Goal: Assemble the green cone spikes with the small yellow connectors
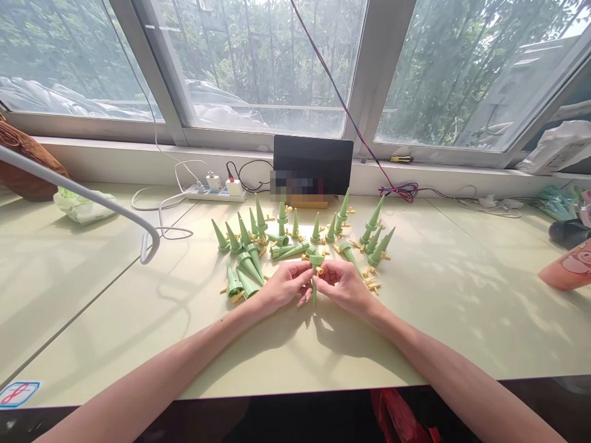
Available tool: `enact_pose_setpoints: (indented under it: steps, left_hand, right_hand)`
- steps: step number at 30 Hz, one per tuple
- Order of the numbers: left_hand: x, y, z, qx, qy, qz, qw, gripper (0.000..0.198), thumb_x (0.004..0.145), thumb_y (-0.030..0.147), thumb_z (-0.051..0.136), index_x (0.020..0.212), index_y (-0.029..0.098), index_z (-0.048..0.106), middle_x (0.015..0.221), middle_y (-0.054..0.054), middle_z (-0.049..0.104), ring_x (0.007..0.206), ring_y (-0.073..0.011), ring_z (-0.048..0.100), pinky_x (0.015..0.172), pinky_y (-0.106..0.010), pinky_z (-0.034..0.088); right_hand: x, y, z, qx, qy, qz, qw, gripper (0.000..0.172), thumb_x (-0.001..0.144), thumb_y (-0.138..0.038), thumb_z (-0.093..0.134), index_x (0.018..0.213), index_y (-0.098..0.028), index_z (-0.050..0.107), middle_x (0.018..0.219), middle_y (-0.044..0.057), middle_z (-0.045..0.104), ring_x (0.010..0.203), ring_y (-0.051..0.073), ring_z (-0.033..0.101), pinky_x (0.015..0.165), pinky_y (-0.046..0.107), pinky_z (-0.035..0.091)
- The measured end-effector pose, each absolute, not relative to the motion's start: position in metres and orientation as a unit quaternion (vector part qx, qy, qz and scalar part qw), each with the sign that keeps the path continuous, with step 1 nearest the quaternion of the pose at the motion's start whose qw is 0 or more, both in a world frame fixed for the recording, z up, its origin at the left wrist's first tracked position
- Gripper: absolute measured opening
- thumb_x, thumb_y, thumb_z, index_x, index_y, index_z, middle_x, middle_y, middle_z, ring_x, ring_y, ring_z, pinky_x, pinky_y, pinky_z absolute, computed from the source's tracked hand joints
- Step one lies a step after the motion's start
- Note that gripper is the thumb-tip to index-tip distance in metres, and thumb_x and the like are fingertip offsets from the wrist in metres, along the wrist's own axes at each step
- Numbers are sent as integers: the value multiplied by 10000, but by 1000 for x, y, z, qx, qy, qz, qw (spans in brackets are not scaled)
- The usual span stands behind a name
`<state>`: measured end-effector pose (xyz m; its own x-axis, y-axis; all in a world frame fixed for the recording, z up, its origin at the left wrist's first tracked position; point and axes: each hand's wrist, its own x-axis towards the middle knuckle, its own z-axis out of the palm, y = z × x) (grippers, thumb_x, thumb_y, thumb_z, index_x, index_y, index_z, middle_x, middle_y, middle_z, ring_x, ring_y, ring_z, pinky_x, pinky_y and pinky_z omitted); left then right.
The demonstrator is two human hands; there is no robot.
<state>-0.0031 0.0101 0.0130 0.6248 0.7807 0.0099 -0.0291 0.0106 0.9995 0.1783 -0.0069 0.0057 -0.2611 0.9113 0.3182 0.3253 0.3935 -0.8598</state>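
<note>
Both of my hands meet over the table around one green plastic watering spike (316, 261), which hangs tip-down with its wide collar on top. A small yellow valve (319, 271) juts from its side, facing me. My left hand (292, 280) pinches the spike from the left, its lower fingers curled beneath. From the right, my right hand (340, 282) closes thumb and fingers on the spike just by the valve. Just beyond, several more green spikes stand or lie; one green spike (250, 266) lies left of my hands. Loose yellow valves (373, 285) sit to the right.
A dark-screened tablet (314, 163) leans on a brown stand (308, 201) at the back. A power strip (217, 193) with white cables is left of it. A grey metal bar (83, 184) crosses the left side. An orange cup (567, 267) lies tilted at the right.
</note>
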Motion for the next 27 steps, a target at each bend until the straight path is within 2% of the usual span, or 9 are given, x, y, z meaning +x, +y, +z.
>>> enact_pose_setpoints:
  steps: [27]
  left_hand:
    - [-4,13,9,631,291,304,652,398,928,516,604,776,161,510,546,19,563,417,-91,472,418,-220,388]
  right_hand:
    - [178,-7,7,-420,-732,321,431,245,796,-262,614,619,-188,461,570,-37,473,530,88,392,479,217,309]
